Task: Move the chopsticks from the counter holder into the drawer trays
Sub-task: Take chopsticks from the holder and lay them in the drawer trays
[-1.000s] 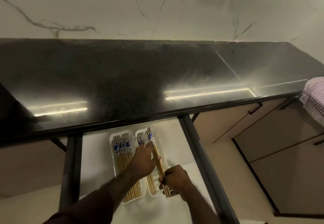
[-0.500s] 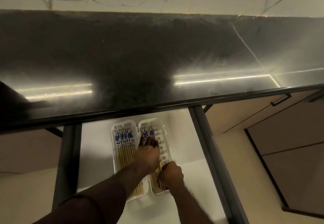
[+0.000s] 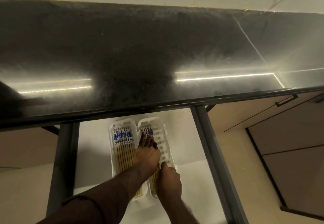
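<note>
Both hands settle a bundle of chopsticks into the right-hand drawer tray.

The left hand's fingers (image 3: 146, 140) lie nearly straight and close together, pressing flat on the bamboo chopsticks with blue-and-white patterned tops (image 3: 147, 130) in the right white slotted plastic tray (image 3: 165, 137); the left hand (image 3: 147, 155) reaches across from the neighbouring tray. The right hand (image 3: 169, 180) rests at the near end of the same tray, one finger on its rim; whether the others pinch the sticks' tips I cannot tell. The left white plastic tray (image 3: 112, 153), touching the right one, holds a neat row of like chopsticks (image 3: 122, 146). Both trays sit mid-floor in the open white drawer (image 3: 189, 153), just under the front edge of the black speckled stone worktop (image 3: 157, 48). The sticks look light, stiff and prone to rolling, so taking them mid-length as a bundle seems best.
</note>
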Tool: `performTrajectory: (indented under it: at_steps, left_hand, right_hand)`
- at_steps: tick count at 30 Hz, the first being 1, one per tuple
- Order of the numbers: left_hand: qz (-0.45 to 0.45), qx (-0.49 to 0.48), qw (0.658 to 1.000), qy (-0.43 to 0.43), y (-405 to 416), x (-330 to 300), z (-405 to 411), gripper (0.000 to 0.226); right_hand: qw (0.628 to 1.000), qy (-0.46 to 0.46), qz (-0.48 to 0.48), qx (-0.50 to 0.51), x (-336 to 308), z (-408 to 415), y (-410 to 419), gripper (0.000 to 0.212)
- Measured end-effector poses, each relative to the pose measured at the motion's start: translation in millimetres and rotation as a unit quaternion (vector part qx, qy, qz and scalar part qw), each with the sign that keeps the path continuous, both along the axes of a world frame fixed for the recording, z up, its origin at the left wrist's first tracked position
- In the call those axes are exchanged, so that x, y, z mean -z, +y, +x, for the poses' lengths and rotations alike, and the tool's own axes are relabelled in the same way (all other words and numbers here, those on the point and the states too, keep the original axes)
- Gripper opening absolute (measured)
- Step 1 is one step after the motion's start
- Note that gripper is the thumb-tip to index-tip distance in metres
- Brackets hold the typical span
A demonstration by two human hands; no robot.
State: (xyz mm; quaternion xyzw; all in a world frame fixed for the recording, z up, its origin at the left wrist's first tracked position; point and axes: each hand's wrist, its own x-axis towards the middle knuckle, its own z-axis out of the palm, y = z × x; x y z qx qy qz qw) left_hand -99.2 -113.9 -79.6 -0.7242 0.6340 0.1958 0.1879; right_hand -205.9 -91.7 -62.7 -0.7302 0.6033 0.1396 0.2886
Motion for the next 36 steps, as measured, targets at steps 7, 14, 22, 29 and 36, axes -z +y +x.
performTrajectory:
  at_steps: [7, 14, 22, 29, 36]
  left_hand:
    - [-0.012, 0.033, 0.999, -0.038, -0.6, -8.2, 0.6, 0.069]
    - [-0.077, 0.058, 0.995, 0.006, 13.0, -39.1, -0.6, 0.054]
    - [-0.171, 0.023, 0.971, 0.164, 36.4, -102.4, 4.6, 0.044]
    - [-0.284, -0.072, 0.914, 0.280, 59.8, -181.5, 26.1, 0.043]
    - [-0.466, -0.071, 0.835, 0.283, 130.3, -285.2, 50.7, 0.035]
  right_hand:
    - [0.999, -0.023, -0.017, -0.027, -2.3, -1.9, 6.7, 0.042]
    - [0.999, -0.033, -0.018, -0.011, -25.6, -7.0, 11.7, 0.036]
    - [0.991, -0.097, -0.076, 0.052, -84.7, -18.5, 17.7, 0.023]
    - [0.970, -0.151, -0.187, 0.049, -169.4, -9.6, 23.6, 0.024]
    - [0.930, -0.218, -0.294, -0.039, -272.1, 8.1, 71.6, 0.024]
